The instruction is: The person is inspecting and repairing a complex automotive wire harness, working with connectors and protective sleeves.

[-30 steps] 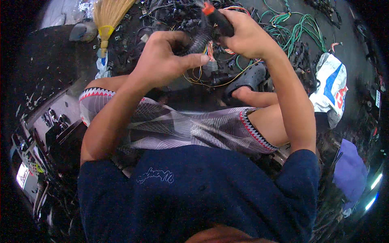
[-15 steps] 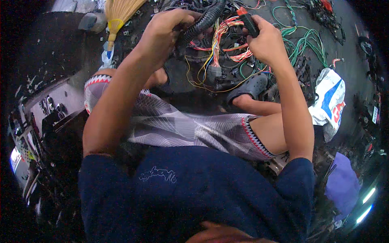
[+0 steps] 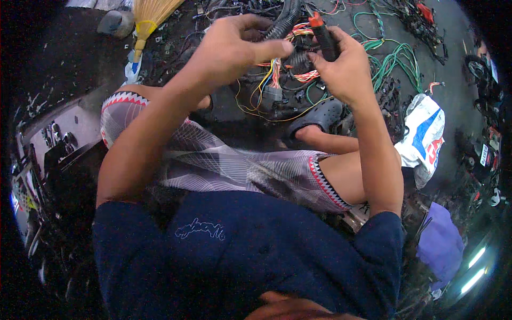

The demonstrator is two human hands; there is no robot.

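Observation:
A black corrugated tube [image 3: 284, 20] comes down from the top edge into my left hand [image 3: 226, 53]. The fingers there curl against the tube, partly hidden, while the thumb sticks out to the right. My right hand [image 3: 344, 69] is closed around a black hand tool with a red end [image 3: 325, 40]; a thin metal tip shows beyond the red part. A blurred stretch of ribbed tube [image 3: 300, 61] shows between the hands. Below it, red, white and yellow wires run into a grey connector [image 3: 273, 93].
Green wires [image 3: 397, 64] lie coiled right of my right hand. A straw broom [image 3: 149, 24] is at the upper left, a white plastic bag [image 3: 424, 130] at the right, a purple cloth [image 3: 440, 242] below it. Dark wiring scraps [image 3: 421, 26] litter the far floor.
My left hand has turned, and its thumb has come away from the tube toward the right. My right hand and the tool have shifted slightly down. The view has shifted a little.

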